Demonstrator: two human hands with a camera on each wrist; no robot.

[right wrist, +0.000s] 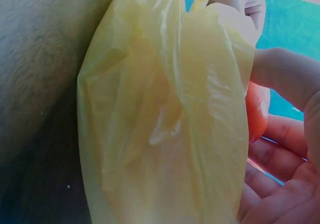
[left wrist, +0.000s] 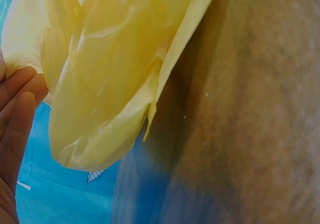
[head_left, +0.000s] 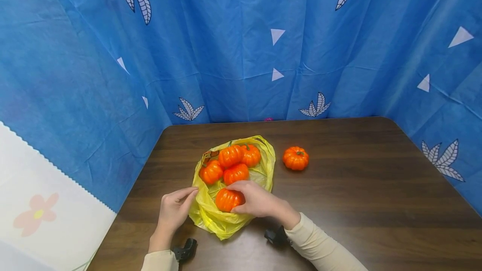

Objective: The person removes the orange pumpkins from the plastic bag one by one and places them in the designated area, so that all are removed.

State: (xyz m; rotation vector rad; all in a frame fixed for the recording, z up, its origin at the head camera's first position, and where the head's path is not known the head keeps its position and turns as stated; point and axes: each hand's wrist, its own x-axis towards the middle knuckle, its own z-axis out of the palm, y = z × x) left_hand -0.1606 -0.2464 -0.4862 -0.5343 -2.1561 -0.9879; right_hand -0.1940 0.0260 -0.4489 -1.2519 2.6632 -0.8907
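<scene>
A yellow plastic bag lies spread open on the table, with several small orange pumpkins gathered toward its far side. My right hand holds another small pumpkin at the bag's near side, thumb and fingers around it. In the right wrist view, the bag's yellow film hides most of that pumpkin. At the bag's left edge, my left hand pinches the plastic between thumb and fingertips. The left wrist view shows those fingers against the yellow film. One more pumpkin sits outside, right of the bag.
The dark wooden table reaches back to a blue curtain with leaf prints. A white cloth with a flower print hangs at the left. Black wrist mounts sit below both hands.
</scene>
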